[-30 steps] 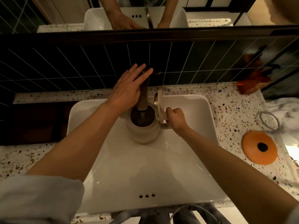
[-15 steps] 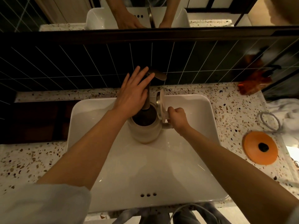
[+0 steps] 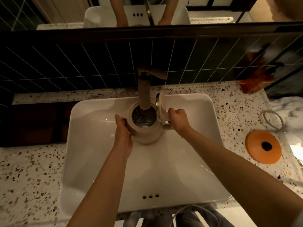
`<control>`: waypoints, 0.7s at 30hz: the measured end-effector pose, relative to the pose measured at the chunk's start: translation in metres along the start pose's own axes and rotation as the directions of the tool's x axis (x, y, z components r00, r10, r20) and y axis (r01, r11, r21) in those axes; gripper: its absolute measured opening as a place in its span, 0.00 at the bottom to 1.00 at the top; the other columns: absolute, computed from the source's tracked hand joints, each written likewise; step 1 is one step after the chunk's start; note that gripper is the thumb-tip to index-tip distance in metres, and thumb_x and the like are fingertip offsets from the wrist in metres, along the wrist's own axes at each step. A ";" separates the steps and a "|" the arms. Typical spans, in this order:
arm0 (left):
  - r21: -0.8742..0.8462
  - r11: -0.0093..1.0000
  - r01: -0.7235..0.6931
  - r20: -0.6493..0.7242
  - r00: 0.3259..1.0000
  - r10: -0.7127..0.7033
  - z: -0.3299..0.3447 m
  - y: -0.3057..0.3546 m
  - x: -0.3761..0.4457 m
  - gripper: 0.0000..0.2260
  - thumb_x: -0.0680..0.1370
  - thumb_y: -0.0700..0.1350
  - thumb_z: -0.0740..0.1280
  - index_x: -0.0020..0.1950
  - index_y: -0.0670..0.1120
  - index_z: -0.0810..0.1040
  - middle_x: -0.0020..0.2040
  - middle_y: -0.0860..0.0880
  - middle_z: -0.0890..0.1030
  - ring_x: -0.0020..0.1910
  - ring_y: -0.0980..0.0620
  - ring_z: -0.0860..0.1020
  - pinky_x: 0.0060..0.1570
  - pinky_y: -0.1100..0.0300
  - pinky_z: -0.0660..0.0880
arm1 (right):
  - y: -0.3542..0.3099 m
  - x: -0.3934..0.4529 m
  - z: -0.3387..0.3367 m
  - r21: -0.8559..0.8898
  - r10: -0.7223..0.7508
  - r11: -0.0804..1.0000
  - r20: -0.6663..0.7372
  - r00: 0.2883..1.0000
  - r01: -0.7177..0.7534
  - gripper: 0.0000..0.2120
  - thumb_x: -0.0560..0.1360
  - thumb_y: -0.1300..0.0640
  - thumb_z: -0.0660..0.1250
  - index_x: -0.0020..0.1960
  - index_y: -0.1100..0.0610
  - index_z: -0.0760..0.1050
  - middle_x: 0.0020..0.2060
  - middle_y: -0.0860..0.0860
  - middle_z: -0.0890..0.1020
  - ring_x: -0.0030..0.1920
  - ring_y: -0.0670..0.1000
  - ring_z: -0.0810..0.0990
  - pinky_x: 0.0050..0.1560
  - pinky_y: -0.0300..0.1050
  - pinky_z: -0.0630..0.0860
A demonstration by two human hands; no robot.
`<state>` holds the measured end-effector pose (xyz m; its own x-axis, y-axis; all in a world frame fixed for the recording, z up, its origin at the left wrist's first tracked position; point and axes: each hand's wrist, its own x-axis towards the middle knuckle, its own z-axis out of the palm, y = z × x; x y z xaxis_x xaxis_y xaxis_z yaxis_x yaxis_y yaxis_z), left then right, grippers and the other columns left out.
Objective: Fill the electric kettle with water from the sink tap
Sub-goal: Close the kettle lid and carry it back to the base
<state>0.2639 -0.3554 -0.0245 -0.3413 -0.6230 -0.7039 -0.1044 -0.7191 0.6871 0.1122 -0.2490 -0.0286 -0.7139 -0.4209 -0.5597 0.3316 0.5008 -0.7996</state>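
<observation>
Between my hands (image 3: 177,122), the open kettle (image 3: 146,130) sits in the sink (image 3: 91,161) under the tap (image 3: 144,90), water rippling inside. My right hand grips its handle; my left hand (image 3: 123,133) cups its smooth side. It should grow heavy and probably slippery.

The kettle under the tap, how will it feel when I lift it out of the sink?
The kettle probably feels heavier now: water shows inside. Its smooth body may be slippery if wet. The open lid could let water slosh out if tipped.
</observation>
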 end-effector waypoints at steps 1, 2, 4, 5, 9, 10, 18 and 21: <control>-0.031 0.999 0.006 -0.012 1.000 -0.006 0.003 0.002 -0.003 0.24 0.82 0.62 0.50 0.61 0.48 0.78 0.55 0.54 0.82 0.62 0.54 0.75 0.57 0.61 0.70 | 0.000 -0.003 0.001 0.009 0.010 1.000 0.009 1.000 -0.010 0.13 0.72 0.54 0.59 0.34 0.63 0.71 0.34 0.58 0.75 0.36 0.55 0.77 0.41 0.62 0.83; -0.041 0.999 0.008 -0.028 1.000 -0.009 0.005 0.004 -0.005 0.22 0.81 0.61 0.55 0.60 0.48 0.79 0.53 0.53 0.83 0.59 0.53 0.78 0.51 0.61 0.73 | 0.000 -0.006 0.002 0.005 0.014 1.000 0.009 1.000 -0.014 0.14 0.72 0.55 0.59 0.34 0.63 0.71 0.35 0.58 0.75 0.37 0.56 0.77 0.41 0.63 0.83; -0.048 0.999 -0.003 -0.031 1.000 0.001 0.004 0.007 -0.004 0.21 0.79 0.58 0.63 0.64 0.46 0.79 0.56 0.49 0.84 0.57 0.52 0.80 0.46 0.61 0.75 | -0.001 -0.010 0.004 0.003 0.008 1.000 0.000 1.000 -0.008 0.15 0.74 0.56 0.59 0.30 0.60 0.69 0.31 0.56 0.75 0.36 0.56 0.77 0.41 0.58 0.83; -0.073 0.997 -0.016 -0.035 0.999 0.013 0.003 0.007 -0.004 0.20 0.79 0.56 0.65 0.65 0.46 0.79 0.56 0.49 0.84 0.55 0.52 0.81 0.45 0.61 0.76 | -0.002 -0.012 0.004 -0.011 -0.005 1.000 -0.009 1.000 0.005 0.17 0.75 0.58 0.59 0.28 0.59 0.68 0.29 0.54 0.74 0.34 0.54 0.75 0.37 0.51 0.82; -0.136 0.990 -0.023 0.014 1.000 0.025 -0.004 -0.006 -0.022 0.15 0.80 0.51 0.65 0.62 0.45 0.79 0.51 0.49 0.85 0.51 0.53 0.82 0.40 0.64 0.78 | 0.006 -0.032 -0.008 0.010 -0.010 1.000 -0.013 1.000 0.010 0.20 0.76 0.61 0.59 0.25 0.57 0.67 0.21 0.48 0.73 0.27 0.50 0.75 0.30 0.41 0.75; -0.145 0.989 -0.016 0.028 0.999 0.020 -0.002 -0.016 -0.032 0.15 0.80 0.51 0.65 0.63 0.44 0.79 0.52 0.49 0.85 0.51 0.52 0.83 0.41 0.64 0.78 | 0.014 -0.041 -0.018 0.026 -0.007 1.000 -0.003 1.000 0.007 0.20 0.76 0.60 0.59 0.25 0.57 0.67 0.20 0.47 0.73 0.28 0.51 0.76 0.32 0.43 0.77; -0.050 0.999 -0.020 0.075 0.997 0.024 -0.019 -0.024 -0.055 0.16 0.80 0.51 0.63 0.64 0.44 0.79 0.56 0.48 0.84 0.59 0.50 0.79 0.52 0.60 0.75 | 0.031 -0.069 -0.024 0.024 0.050 0.998 0.053 0.997 -0.052 0.12 0.75 0.56 0.59 0.37 0.62 0.72 0.32 0.59 0.74 0.36 0.56 0.74 0.44 0.50 0.73; -0.004 1.000 -0.011 0.118 0.993 0.011 -0.020 -0.028 -0.073 0.15 0.81 0.52 0.61 0.61 0.48 0.81 0.55 0.51 0.84 0.62 0.51 0.78 0.63 0.56 0.71 | 0.028 -0.086 -0.042 0.051 0.054 0.997 0.048 0.997 -0.056 0.14 0.77 0.57 0.59 0.37 0.65 0.74 0.29 0.55 0.77 0.33 0.51 0.78 0.36 0.40 0.76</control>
<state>0.3100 -0.2963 0.0038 -0.4502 -0.5903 -0.6700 -0.0971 -0.7135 0.6939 0.1567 -0.1678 0.0064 -0.6647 -0.4288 -0.6117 0.4024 0.4844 -0.7768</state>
